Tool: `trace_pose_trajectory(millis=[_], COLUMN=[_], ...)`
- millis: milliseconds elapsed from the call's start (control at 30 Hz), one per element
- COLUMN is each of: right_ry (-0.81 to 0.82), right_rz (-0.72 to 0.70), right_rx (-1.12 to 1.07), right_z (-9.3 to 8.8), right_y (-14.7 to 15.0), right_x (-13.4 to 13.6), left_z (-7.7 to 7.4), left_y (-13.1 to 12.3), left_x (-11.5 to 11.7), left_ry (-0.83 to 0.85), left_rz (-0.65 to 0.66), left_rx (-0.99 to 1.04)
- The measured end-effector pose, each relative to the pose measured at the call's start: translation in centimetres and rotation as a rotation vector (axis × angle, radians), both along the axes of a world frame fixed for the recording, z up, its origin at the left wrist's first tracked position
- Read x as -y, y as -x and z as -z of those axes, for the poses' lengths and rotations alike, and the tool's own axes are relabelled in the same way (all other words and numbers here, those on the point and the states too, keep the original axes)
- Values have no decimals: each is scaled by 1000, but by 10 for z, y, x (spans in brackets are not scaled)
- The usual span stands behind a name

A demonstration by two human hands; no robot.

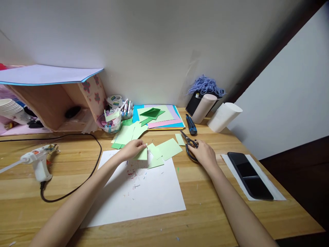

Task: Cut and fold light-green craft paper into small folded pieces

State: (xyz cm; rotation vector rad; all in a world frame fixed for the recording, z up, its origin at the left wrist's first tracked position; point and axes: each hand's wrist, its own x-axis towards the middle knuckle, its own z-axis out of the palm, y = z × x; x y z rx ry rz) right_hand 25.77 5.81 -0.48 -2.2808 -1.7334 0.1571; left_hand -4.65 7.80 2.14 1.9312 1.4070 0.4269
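Observation:
My left hand (134,149) pinches a light green piece of paper (142,155) above the large white sheet (144,192). Beside it, more cut green pieces (169,148) overlap the sheet's top right corner. Over on the right, my right hand (204,154) is closed at the black handles of a pair of scissors (189,140). Their blades point away to the upper left, and part of the handles is hidden under my fingers. A small green strip (180,139) lies next to the blades.
A glue gun (41,163) with a black cord lies left. Stacked coloured paper (159,116), a bowl of scraps (111,122), markers (127,108) and a utility knife (191,125) are at the back. A white roll (223,117) and a phone (249,175) are right.

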Motion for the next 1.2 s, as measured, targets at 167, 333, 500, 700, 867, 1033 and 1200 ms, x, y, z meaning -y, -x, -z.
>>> trace_pose_trajectory(millis=[167, 333, 500, 700, 867, 1033, 1200], right_ry=[24, 14, 7, -154, -107, -50, -83], right_rz=[17, 20, 20, -160, -183, -137, -136], right_rx=[24, 47, 120, 18, -59, -111, -230], right_z=[3, 5, 5, 6, 14, 17, 19], right_y=[-5, -9, -11, 15, 38, 39, 39], right_x=[-1, 0, 1, 3, 5, 3, 4], left_z=[7, 22, 38, 41, 39, 41, 38], left_y=[-10, -20, -26, -30, -19, 9, 2], left_x=[12, 14, 11, 11, 1, -16, -8], left_ry=[-99, -346, -380, -303, -367, -557, -864], left_rz=[31, 30, 13, -57, -286, -758, -692], left_rx=[-99, -88, 22, 185, 327, 268, 142])
